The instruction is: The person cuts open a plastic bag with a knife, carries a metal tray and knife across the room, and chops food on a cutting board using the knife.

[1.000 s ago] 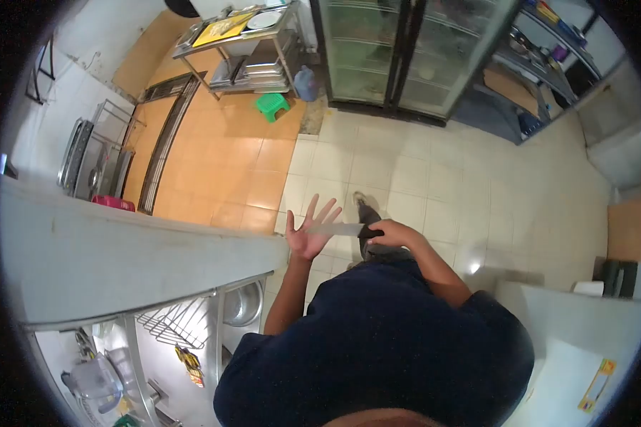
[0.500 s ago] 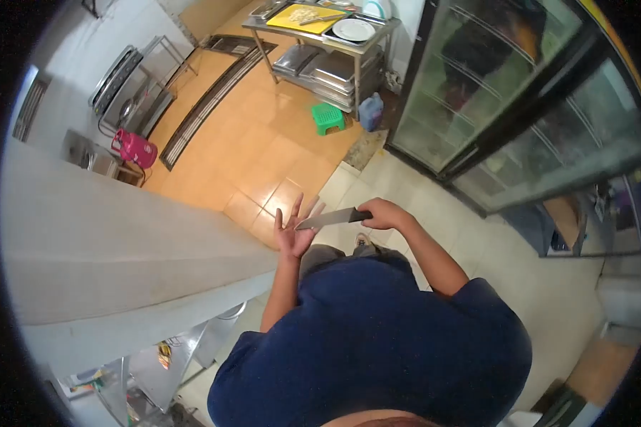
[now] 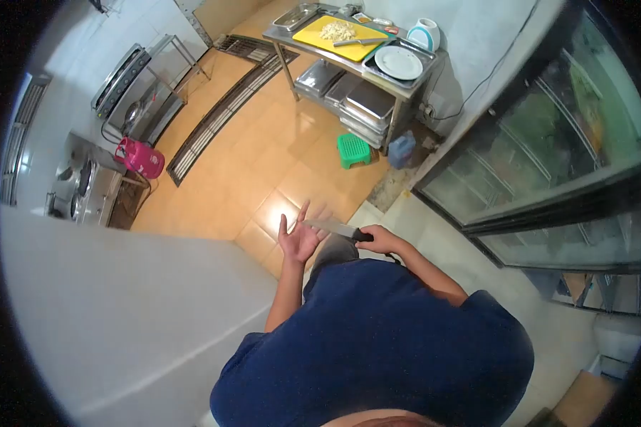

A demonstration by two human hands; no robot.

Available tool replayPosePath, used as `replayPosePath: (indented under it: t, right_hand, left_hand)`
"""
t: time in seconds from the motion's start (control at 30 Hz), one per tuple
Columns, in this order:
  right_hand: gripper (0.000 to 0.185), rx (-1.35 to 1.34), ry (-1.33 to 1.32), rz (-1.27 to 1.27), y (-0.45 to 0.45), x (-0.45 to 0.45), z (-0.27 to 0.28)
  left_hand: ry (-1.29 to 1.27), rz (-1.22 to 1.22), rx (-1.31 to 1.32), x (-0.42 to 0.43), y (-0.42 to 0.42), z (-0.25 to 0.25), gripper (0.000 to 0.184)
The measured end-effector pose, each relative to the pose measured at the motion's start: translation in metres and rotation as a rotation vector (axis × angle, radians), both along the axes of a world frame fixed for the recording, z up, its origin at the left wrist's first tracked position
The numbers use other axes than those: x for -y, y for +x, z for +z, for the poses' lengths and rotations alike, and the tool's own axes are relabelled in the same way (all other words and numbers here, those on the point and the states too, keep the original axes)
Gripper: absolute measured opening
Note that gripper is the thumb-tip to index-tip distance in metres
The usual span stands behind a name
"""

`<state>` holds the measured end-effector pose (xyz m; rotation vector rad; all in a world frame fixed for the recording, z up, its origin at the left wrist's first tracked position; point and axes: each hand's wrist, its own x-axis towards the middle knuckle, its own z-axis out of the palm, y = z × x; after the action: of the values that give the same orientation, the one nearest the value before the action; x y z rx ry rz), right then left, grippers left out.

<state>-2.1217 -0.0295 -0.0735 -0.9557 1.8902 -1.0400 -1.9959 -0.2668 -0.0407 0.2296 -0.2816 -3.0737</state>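
Note:
My right hand (image 3: 379, 240) is closed around the black handle of a kitchen knife (image 3: 332, 228). The broad grey blade points left, its tip by the fingers of my left hand (image 3: 301, 243). That hand is palm up with its fingers spread, some of them blurred. Whether the blade touches the fingers I cannot tell. Both hands are in front of my body at waist height, above the floor.
Ahead stands a metal table (image 3: 281, 37) with a yellow cutting board (image 3: 310, 33), chopped pale food (image 3: 337, 30), another knife (image 3: 358, 43) and a white plate (image 3: 398, 62). A green stool (image 3: 354, 150), glass-door fridge (image 3: 513, 171), pink gas cylinder (image 3: 144, 159) and wall (image 3: 157, 306) surround the walkway.
My body has moved forward, so the table, stool and fridge appear nearer. The knife stays in my right hand, its blade now angled with the tip upward in view. My left hand remains spread.

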Motion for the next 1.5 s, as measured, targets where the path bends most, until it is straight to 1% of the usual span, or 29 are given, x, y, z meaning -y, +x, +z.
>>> replayPosePath:
  t: [0.07,0.1,0.17,0.27,0.37,0.4,0.5,0.53,0.63,0.67,0.77,0.8,0.9,0.93,1.0,1.07,1.17,1.2,1.27,1.3,1.43,1.47,1.5]
  right_hand:
    - [0.030,-0.002,-0.053,-0.047,-0.028,0.023,-0.008]
    - [0.032,-0.044,-0.049,-0.078,-0.045,0.036,-0.003]
    - [0.038,-0.092,0.026,-0.073,-0.080,0.064,0.021]
    - [0.039,-0.057,0.085,-0.154,-0.120,0.101,0.033]
    - [0.037,-0.035,0.025,-0.246,-0.146,0.130,0.049]
    - [0.036,0.014,0.019,-0.289,-0.155,0.137,0.041]
    - [0.036,0.118,-0.114,-0.502,-0.172,0.159,0.019]
    - [0.035,0.115,-0.078,-0.528,-0.183,0.167,0.014]
    - [0.035,0.269,-0.020,-0.607,-0.222,0.196,0.015]
    - [0.036,0.260,-0.101,-0.631,-0.236,0.209,0.016]
    - [0.043,0.237,-0.019,-0.634,-0.294,0.243,-0.013]
    - [0.044,0.369,0.014,-0.682,-0.312,0.258,-0.021]
    - [0.045,0.444,-0.150,-0.720,-0.362,0.302,-0.038]
    - [0.047,0.605,-0.134,-0.798,-0.376,0.319,-0.021]
    - [0.046,0.672,-0.207,-0.851,-0.408,0.346,-0.013]
    - [0.046,0.697,-0.284,-0.872,-0.434,0.359,-0.007]
    - [0.046,0.743,-0.321,-1.020,-0.466,0.371,-0.013]
    - [0.044,0.761,-0.335,-1.033,-0.474,0.370,-0.017]
    - [0.043,0.766,-0.323,-1.127,-0.482,0.365,-0.027]
    - [0.042,0.767,-0.319,-1.174,-0.486,0.365,-0.027]
    - [0.044,0.757,-0.349,-1.399,-0.490,0.367,-0.032]
    - [0.042,0.738,-0.351,-1.427,-0.492,0.367,-0.038]
    - [0.042,0.738,-0.370,-1.461,-0.496,0.368,-0.044]
  left_hand:
    - [-0.020,-0.026,0.015,0.029,-0.037,-0.004,0.081]
    - [-0.026,-0.036,0.026,0.042,-0.055,-0.004,0.081]
    - [0.003,-0.072,0.004,0.068,-0.091,0.007,0.081]
    - [-0.018,-0.114,0.003,0.105,-0.138,0.032,0.082]
    - [-0.124,-0.146,0.021,0.136,-0.178,0.043,0.082]
    - [-0.154,-0.160,0.008,0.144,-0.188,0.043,0.081]
    - [-0.206,-0.273,0.020,0.163,-0.208,0.038,0.081]
    - [-0.223,-0.319,0.021,0.170,-0.214,0.035,0.082]
    - [-0.274,-0.494,0.057,0.197,-0.238,0.019,0.083]
    - [-0.336,-0.528,0.131,0.209,-0.248,0.013,0.080]
    - [-0.638,-0.555,0.218,0.252,-0.282,0.005,0.074]
    - [-0.682,-0.521,0.244,0.268,-0.293,0.004,0.068]
    - [-0.884,-0.468,0.308,0.318,-0.318,0.002,0.067]
    - [-0.967,-0.496,0.313,0.332,-0.327,0.008,0.068]
    - [-0.980,-0.527,0.304,0.357,-0.345,0.019,0.069]
    - [-0.983,-0.550,0.346,0.371,-0.361,0.023,0.069]
    - [-1.040,-0.604,0.399,0.392,-0.387,0.004,0.067]
    - [-1.018,-0.618,0.412,0.395,-0.398,-0.001,0.064]
    - [-1.014,-0.661,0.451,0.405,-0.420,-0.022,0.062]
    - [-1.014,-0.683,0.469,0.409,-0.434,-0.024,0.061]
    - [-1.167,-0.859,0.359,0.427,-0.503,-0.036,0.058]
    - [-1.222,-0.893,0.394,0.431,-0.523,-0.041,0.057]
    - [-1.273,-0.907,0.314,0.436,-0.543,-0.045,0.056]
